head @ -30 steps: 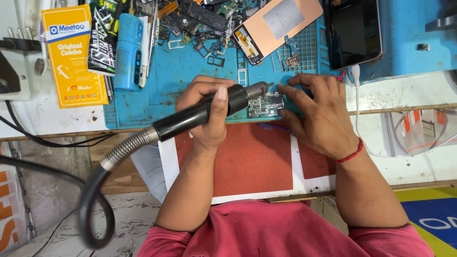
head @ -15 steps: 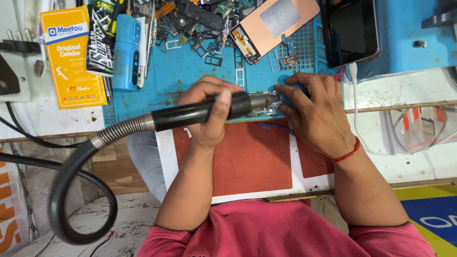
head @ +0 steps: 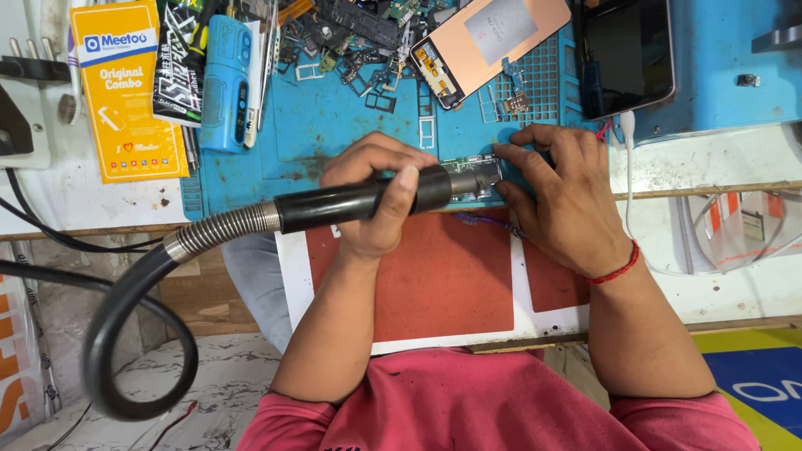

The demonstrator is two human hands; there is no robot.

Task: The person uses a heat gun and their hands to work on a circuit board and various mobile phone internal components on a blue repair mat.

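A red shirt [head: 468,409] is seen at the bottom edge, nearest the camera, with both forearms reaching up from it over a red mat [head: 443,284] bordered in white. To the left, a thick black hose [head: 125,334] is looped below the surface edge and is joined by a ribbed metal sleeve [head: 221,231] to the black handle of a hot-air tool [head: 359,200].

The handle is gripped by the left hand [head: 376,200], the fingers closed around it and the thumb laid along the top; the tool is held almost level, its nozzle pointed right. Just at the nozzle tip, a small circuit board [head: 476,177] lies on the blue work mat [head: 334,125], at the mat's near edge between the two hands. The board is pinned down by the right hand [head: 568,205], whose fingertips are pressed on its right end and upper edge; nothing is enclosed in that grip, and the fingers are spread flat. A red thread [head: 616,269] is worn on the right wrist.

Farther back, loose phone parts and small metal frames are scattered over the blue mat. A phone display [head: 493,42] lies face down, a dark tablet [head: 622,54] lies to its right, a blue device [head: 225,83] to the left, and a yellow package [head: 125,92] beyond that.
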